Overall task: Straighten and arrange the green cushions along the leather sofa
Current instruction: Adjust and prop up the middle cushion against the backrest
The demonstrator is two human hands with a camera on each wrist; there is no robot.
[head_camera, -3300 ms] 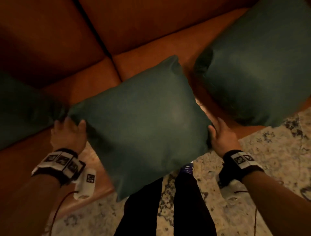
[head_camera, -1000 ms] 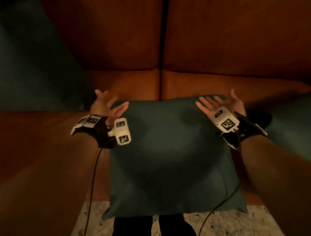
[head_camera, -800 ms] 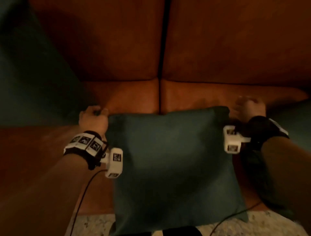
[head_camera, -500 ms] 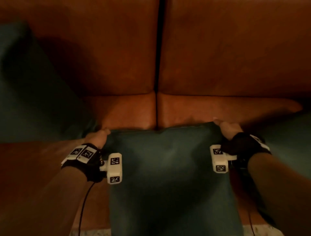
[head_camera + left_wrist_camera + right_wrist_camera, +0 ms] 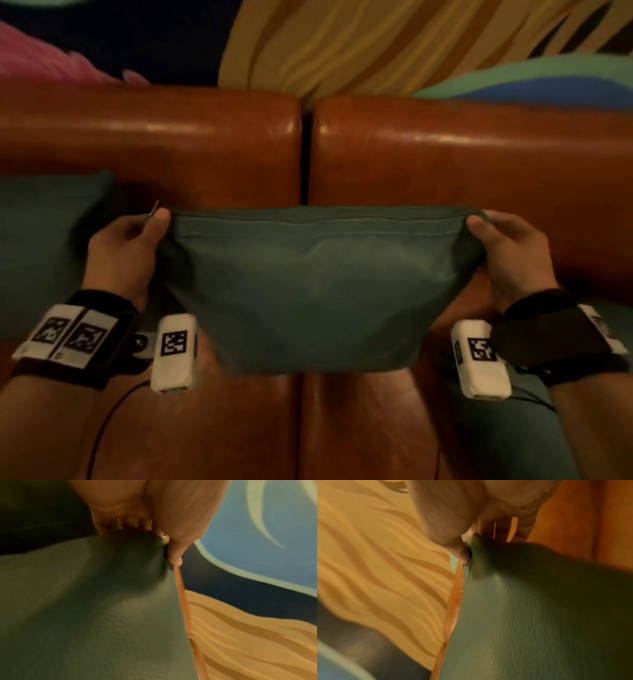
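Note:
A green cushion [image 5: 318,291] stands upright at the seam between the two back cushions of the brown leather sofa [image 5: 445,164]. My left hand [image 5: 137,240] pinches its top left corner and my right hand [image 5: 496,240] pinches its top right corner. The left wrist view shows thumb and fingers closed on the cushion [image 5: 102,608] corner. In the right wrist view the thumb presses the cushion [image 5: 530,615] corner against the fingers. A second green cushion [image 5: 37,246] leans on the backrest at the left. Part of a third [image 5: 513,428] lies under my right forearm.
Behind the sofa is a wall mural [image 5: 394,44] in yellow, blue, pink and pale green. The leather seat [image 5: 239,428] lies bare below the held cushion. Cables hang from both wrist cameras over the seat.
The cushion lay flat on the seat with my hands at its far corners; it now stands upright against the backrest, stretched between both hands. My view has tilted up to the wall.

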